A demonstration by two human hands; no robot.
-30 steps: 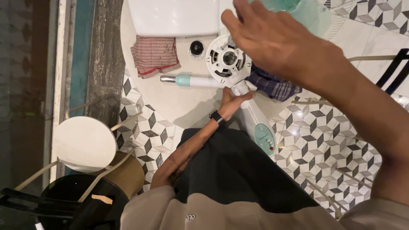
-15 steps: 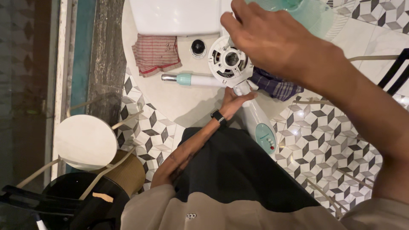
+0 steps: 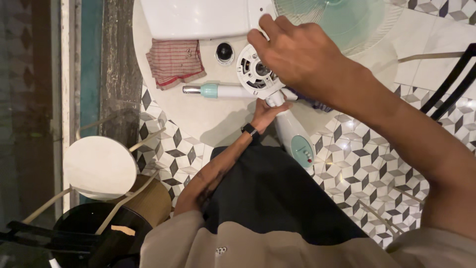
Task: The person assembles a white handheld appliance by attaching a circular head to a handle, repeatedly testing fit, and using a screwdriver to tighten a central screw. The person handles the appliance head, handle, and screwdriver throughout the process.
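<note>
Fingers of the right hand [image 3: 302, 62] were curled over the white fan motor housing [image 3: 255, 74], a round vented disc, and the grip covered its far-right edge; whether it truly clamped the disc or only rested on it could not be told. The left hand [image 3: 265, 113] lay lower and nearer the body, its grip closed around the neck where the white fan stand [image 3: 293, 139] met the housing. From that left grip the stand's long axis ran down and to the right, towards the pale green control panel on it, while the housing sat just above the grip, touching it. Both hands were close to the housing, the right one on top, the left beneath. Beyond the right grip lay the translucent green fan blade [image 3: 342, 22]. To the left of both grips, a white tube with a green collar [image 3: 223, 91] lay crosswise on the round white base [image 3: 193, 119], with a folded red striped cloth [image 3: 174, 62] just beyond it.
</note>
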